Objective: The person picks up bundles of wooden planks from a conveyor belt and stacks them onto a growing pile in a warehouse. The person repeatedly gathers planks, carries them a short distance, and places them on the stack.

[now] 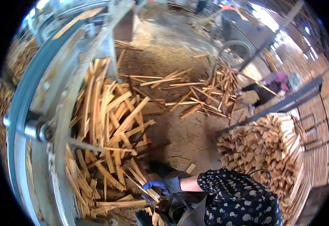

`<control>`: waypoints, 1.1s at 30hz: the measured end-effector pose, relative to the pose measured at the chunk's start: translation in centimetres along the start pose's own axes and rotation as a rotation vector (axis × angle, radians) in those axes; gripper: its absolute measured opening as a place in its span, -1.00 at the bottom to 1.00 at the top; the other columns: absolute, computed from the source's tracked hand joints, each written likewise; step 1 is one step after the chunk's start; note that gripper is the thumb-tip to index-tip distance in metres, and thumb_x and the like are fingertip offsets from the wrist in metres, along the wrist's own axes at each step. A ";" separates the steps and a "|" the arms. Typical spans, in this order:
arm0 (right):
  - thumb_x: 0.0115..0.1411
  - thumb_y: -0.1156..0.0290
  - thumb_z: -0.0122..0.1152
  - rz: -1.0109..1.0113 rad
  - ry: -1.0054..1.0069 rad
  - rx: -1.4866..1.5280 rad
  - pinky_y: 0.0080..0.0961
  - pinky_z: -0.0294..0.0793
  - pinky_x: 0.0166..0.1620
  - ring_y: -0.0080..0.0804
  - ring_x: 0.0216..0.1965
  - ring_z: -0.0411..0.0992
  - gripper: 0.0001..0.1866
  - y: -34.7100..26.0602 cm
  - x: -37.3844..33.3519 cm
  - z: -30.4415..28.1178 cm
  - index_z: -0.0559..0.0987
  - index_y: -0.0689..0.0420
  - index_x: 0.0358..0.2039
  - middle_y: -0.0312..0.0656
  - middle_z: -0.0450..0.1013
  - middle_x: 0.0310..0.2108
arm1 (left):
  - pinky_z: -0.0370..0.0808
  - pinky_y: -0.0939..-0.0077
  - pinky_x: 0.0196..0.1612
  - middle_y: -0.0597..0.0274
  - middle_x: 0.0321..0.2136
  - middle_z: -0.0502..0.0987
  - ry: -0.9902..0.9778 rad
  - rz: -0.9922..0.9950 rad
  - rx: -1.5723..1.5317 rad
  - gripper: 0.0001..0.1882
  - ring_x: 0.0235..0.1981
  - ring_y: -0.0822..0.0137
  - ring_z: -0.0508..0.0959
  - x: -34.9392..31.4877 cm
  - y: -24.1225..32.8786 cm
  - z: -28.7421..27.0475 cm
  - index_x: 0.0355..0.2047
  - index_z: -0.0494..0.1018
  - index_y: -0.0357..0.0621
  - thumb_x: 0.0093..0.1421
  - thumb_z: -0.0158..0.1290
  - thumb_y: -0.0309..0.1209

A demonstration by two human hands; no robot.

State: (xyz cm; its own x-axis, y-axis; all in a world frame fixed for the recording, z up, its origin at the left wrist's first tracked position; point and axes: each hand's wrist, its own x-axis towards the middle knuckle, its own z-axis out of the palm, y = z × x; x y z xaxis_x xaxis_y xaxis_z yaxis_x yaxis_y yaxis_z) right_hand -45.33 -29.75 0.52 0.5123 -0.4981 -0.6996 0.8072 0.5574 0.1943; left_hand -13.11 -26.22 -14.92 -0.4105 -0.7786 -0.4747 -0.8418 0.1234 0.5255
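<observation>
My right hand (162, 187), in a blue glove, reaches left from a black patterned sleeve (239, 196). It is closed around thin wooden strips (152, 193) at the near edge of a loose heap of wooden strips (108, 109). Some of its fingers pass behind the strips. At the lower edge, a dark shape (141, 217) lies against the ends of a few wood pieces (156, 218). It may be my gloved left hand, but no fingers can be made out.
A machine frame with a blue belt (32, 79) and a metal shaft (31, 129) runs along the left. Stacked wood pieces (255, 147) fill a rack on the right, behind a dark metal bar (281, 103). More strips (221, 88) litter the floor (179, 139) ahead.
</observation>
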 end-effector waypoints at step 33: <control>0.22 0.19 0.04 -1.622 0.567 0.269 -0.19 0.46 -0.20 -0.25 -0.39 0.40 -0.80 -15.6 -30.1 -21.7 0.44 0.04 -0.35 -0.23 0.41 -0.43 | 0.39 0.46 -0.37 0.32 -0.39 0.45 -0.224 -0.071 -0.811 -0.78 -0.40 0.33 0.44 10.5 5.9 0.9 -0.22 0.39 -0.04 0.24 -0.09 -0.21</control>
State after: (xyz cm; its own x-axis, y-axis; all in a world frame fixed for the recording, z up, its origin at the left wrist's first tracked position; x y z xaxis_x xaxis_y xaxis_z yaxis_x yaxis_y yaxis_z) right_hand -79.74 -9.05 3.68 -0.9098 -0.0850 -0.4063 0.4069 -0.3767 -0.8322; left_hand -22.71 -33.07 -17.46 -0.4979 -0.6166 -0.6098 -0.3909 -0.4682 0.7925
